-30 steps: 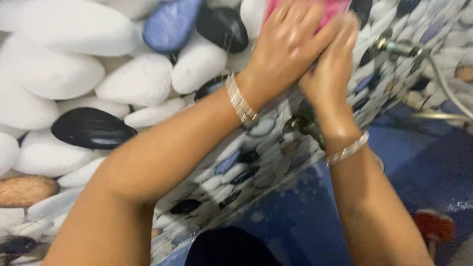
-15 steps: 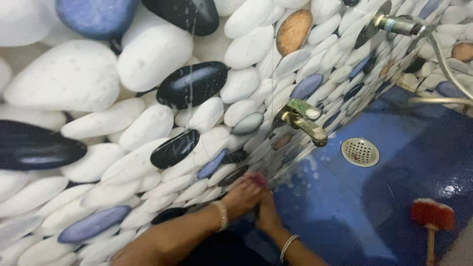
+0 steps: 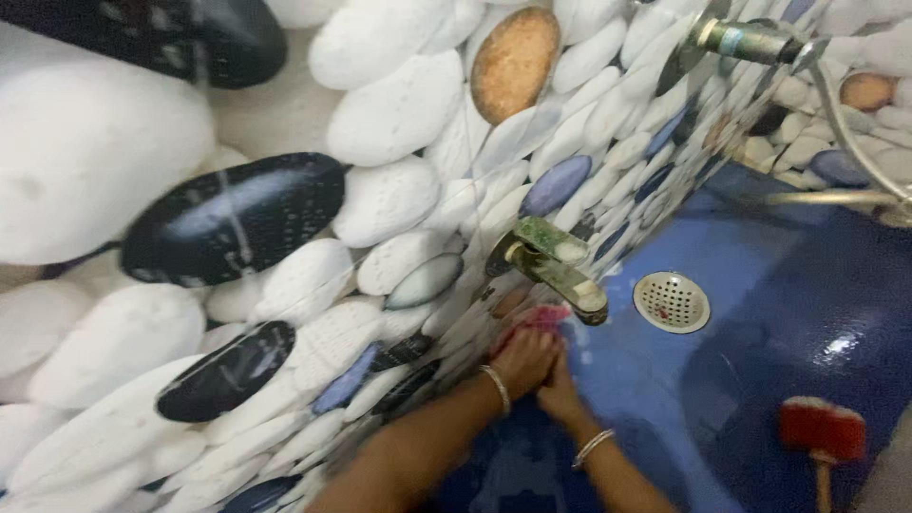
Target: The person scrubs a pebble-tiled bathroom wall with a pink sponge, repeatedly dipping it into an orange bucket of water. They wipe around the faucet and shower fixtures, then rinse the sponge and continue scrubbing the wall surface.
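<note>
Pink scrubbing cloth [image 3: 538,318] is pressed against the pebble-patterned wall tiles [image 3: 380,199] just below the brass tap [image 3: 551,264], with the left hand [image 3: 522,359] and right hand [image 3: 559,389] together, both clamped on it. At three o'clock from the hands lies the round floor drain [image 3: 672,302]; a red brush [image 3: 823,429] rests at four o'clock on the blue floor [image 3: 807,285].

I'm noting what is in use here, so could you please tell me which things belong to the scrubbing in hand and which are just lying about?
In use:
left hand
right hand
pink scrubbing cloth, pressed to the wall
pebble-pattern wall tiles

Lying about:
brass tap
round floor drain
red brush on the blue floor
hose fitting
</note>
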